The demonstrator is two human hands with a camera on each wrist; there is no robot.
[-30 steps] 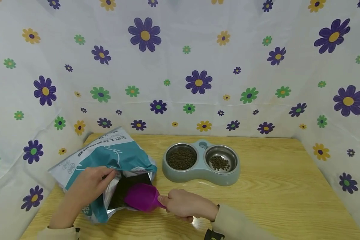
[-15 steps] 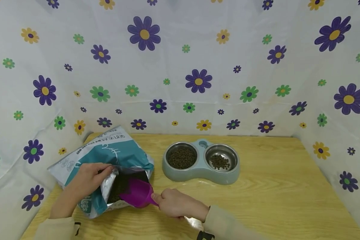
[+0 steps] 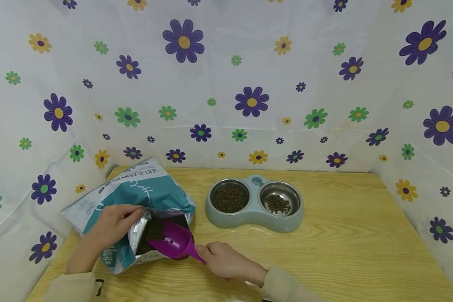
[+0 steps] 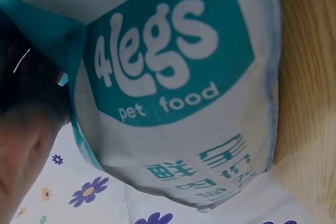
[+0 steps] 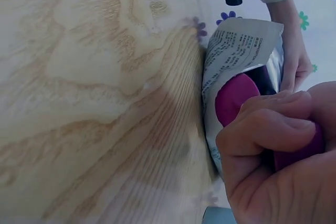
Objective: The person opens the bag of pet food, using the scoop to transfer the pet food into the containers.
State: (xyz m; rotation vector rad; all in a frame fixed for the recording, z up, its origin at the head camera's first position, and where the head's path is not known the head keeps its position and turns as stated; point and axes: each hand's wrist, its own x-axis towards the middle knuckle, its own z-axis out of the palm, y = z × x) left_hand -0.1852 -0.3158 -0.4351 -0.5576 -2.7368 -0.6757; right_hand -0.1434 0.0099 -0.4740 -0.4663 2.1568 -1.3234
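Observation:
A teal and white pet food bag (image 3: pixel 136 195) lies on its side on the left of the table, its mouth facing right and toward me. My left hand (image 3: pixel 111 224) pinches the upper edge of that mouth. Curled round the handle of a magenta scoop (image 3: pixel 178 241), my right hand (image 3: pixel 226 260) holds it with its front part inside the bag. Brown kibble (image 3: pixel 155 230) shows at the scoop's front, with a few loose pieces in its hollow. In the right wrist view my fingers (image 5: pixel 273 129) wrap the handle; the left wrist view shows the bag's printed face (image 4: pixel 173 56).
A blue-grey double feeder (image 3: pixel 245 220) stands right of the bag. Its left steel bowl (image 3: pixel 229 179) holds a broad layer of kibble, its right bowl (image 3: pixel 292 197) a small heap. A white flowered cloth (image 3: pixel 219 84) surrounds the wooden table (image 3: pixel 343 243) at the back and sides.
The scoop has moved left, deeper into the bag's mouth, and its hollow now faces up more, with kibble in view. My right hand has shifted slightly left; the left hand keeps its hold.

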